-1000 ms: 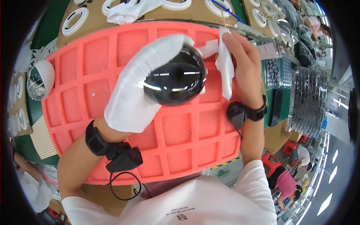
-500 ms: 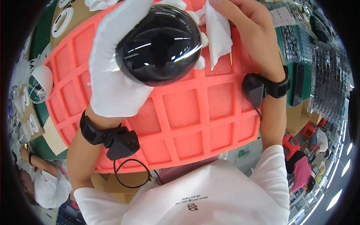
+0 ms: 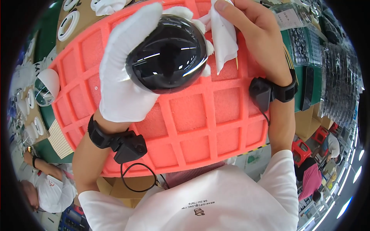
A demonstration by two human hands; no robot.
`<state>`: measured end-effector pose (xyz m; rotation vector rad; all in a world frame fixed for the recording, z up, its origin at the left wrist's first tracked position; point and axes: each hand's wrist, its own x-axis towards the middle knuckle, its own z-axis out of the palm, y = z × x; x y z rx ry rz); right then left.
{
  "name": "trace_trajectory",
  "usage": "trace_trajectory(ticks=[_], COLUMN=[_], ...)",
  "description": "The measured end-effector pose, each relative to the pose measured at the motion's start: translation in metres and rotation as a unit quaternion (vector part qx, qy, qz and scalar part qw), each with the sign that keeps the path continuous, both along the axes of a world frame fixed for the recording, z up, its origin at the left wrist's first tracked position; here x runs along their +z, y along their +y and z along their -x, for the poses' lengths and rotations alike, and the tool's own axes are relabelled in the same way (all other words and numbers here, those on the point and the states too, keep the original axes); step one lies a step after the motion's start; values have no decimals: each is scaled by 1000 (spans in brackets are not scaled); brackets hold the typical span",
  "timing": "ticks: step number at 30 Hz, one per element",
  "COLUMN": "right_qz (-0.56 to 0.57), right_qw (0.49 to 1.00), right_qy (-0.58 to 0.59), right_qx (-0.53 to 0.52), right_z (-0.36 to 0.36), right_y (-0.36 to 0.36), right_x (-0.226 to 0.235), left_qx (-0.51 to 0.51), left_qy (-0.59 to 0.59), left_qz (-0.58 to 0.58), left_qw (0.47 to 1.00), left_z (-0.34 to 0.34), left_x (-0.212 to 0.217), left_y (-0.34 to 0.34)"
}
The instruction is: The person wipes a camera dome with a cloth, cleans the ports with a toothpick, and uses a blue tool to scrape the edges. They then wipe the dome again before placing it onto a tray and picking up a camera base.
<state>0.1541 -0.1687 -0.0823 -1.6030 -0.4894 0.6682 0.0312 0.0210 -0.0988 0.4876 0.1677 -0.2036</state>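
Observation:
My left hand (image 3: 123, 77), in a white glove, cups a glossy black dome (image 3: 167, 54) from behind, its rounded face toward me. My bare right hand (image 3: 254, 34) pinches a white cloth (image 3: 223, 38) that hangs beside the dome's right edge, touching or nearly touching it. Both hands are raised over a salmon-red foam tray (image 3: 192, 123) with a grid of square pockets. A black band with a small box sits on each wrist.
White rings (image 3: 68, 26) lie on brown cardboard at the upper left. A white-rimmed dome part (image 3: 46, 86) rests left of the tray. Clear trays of small parts (image 3: 339, 77) stack at the right. Other people sit at lower left and lower right.
The dome and both hands have come closer and higher in the view, the dome now looming larger. The cloth stays at the dome's right edge.

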Motion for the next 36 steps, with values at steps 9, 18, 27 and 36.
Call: trace_trajectory(ticks=[9,18,27,36], right_qz=[-170,15,45,40], right_qw=[976,1000,989,991], right_qy=[-109,-15,-140,-123], right_qx=[87,-12,-30,-19], right_z=[-8,1,-5,-3], right_y=[5,1,-13,-10], right_x=[-13,1,-27,-18], left_qx=[13,37,17,13], left_qy=[-3,-7,-21,-25], left_qz=[-96,-187,-184,-193], left_qw=[995,982,982,981], left_z=[1,3,1,0], left_x=[1,-1,0,-1], left_y=[-2,-5,-3,-4])
